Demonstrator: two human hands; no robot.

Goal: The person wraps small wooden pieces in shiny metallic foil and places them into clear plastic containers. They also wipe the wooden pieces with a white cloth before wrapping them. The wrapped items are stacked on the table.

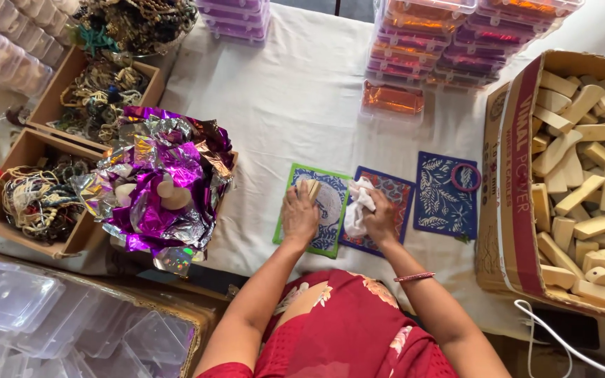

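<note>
The left hand (300, 215) gripped a small wooden block (311, 189), pressing it on the green-edged mat (316, 210). At three o'clock, the right hand (379, 220) clenched a white cloth (357, 205) over the red-edged mat (379, 210). A tilted block might have slipped; the loose cloth could have dragged its mat askew.

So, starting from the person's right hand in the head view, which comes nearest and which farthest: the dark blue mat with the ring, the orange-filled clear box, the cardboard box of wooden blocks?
From the right hand, which holds a white cloth:
1. Dark blue mat, just to its right on the table.
2. Orange-filled clear box, straight beyond it, up the table.
3. Cardboard box of wooden blocks, far right edge.
</note>
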